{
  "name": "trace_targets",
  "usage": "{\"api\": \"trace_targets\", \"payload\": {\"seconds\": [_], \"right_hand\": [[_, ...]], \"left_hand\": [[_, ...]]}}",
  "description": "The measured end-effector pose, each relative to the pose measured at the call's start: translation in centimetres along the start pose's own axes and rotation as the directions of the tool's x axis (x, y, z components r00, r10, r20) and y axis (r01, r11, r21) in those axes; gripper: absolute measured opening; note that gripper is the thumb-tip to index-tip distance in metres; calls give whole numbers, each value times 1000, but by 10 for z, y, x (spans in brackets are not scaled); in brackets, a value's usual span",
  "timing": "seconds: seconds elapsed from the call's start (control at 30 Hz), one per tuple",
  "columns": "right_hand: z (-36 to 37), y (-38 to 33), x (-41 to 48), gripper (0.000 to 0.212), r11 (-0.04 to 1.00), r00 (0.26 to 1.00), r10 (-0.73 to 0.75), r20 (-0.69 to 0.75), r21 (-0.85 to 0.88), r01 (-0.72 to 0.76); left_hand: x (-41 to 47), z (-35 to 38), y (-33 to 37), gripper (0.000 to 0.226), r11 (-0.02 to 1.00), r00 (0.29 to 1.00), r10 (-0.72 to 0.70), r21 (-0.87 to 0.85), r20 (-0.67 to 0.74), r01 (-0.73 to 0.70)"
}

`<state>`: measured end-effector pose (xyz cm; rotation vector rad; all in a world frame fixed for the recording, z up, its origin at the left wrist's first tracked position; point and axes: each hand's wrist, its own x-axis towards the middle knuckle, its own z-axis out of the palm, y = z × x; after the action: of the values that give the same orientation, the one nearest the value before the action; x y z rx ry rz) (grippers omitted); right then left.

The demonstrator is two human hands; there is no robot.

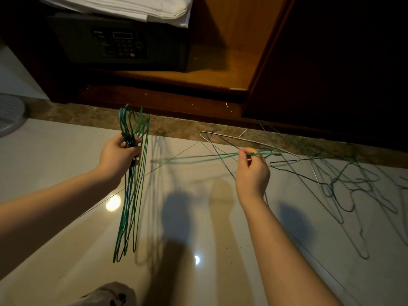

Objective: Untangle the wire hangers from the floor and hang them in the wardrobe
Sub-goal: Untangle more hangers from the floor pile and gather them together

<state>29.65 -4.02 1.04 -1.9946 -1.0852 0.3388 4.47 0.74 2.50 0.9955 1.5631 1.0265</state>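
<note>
Closest to us, at the bottom edge, a bit of grey clothing [110,294] shows over the pale floor [66,250], and our two forearms reach out from there.

Our left hand [119,155] has its grip closed around a bunch of green hangers [130,195], taken just below their hooks; the hooks stand up above the grip and the long bodies hang down below it, clear of the floor as far as we can tell. These look already freed, so we judge the untangling part-done.

Our right hand [251,171] pinches one green hanger [198,156] between thumb and fingertips. From that grip its wire runs out to the left, towards the bunch, and it is blurred, so we cannot say which part of the hanger we hold. Just beyond and to the right of this grip lies the tangle of hangers [344,182], green, dark and white wires crossed over one another on the floor along the stone sill [88,115].

Past the sill the wardrobe [220,62] stands open, with a safe [119,43] and folded white linen [136,7] inside. No rail shows and no hanger is seen hung, so by our reckoning the hanging is all still to do, and a good heap remains to be sorted.
</note>
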Motion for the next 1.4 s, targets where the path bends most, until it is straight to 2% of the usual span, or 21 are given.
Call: {"api": "trace_targets", "payload": {"seconds": [0.1, 0.2, 0.27, 0.43, 0.63, 0.8, 1.07, 1.17, 1.4], "right_hand": [[5, 3, -5, 21, 972, 995, 91, -33, 220, -82], [10, 4, -7, 19, 937, 984, 173, -30, 313, -155], [11, 2, -10, 17, 940, 988, 155, -26, 312, -140], [15, -10, -28, 15, 970, 1000, -5, -26, 243, 11], [33, -39, -65, 19, 972, 954, -192, 229, 176, 153], [42, -51, -79, 24, 976, 936, -210, 282, 120, 183], [40, -49, -80, 19, 976, 951, -146, 274, 198, 92], [39, -48, -79, 16, 968, 944, -182, 275, 221, 122], [31, -36, -68, 19, 920, 918, -295, 264, 339, 198]], "left_hand": [[0, -2, -1, 27, 1000, 1000, -2, -1, -4, 2], [-1, -2, -1, 28, 1000, 1000, 2, 8, 3, -2], [-4, 1, 0, 28, 1000, 1000, 3, 12, 22, -3], [-18, 14, 2, 28, 999, 994, -38, -10, 105, 39], [-44, 38, 1, 24, 991, 980, -72, -98, 184, 91], [-54, 46, 0, 24, 986, 965, -65, -130, 253, 100], [-56, 42, 0, 30, 979, 923, -112, -118, 368, 166], [-58, 43, 0, 31, 985, 908, -110, -75, 405, 152], [-52, 59, 9, 24, 993, 918, -80, -53, 389, 109]]}}
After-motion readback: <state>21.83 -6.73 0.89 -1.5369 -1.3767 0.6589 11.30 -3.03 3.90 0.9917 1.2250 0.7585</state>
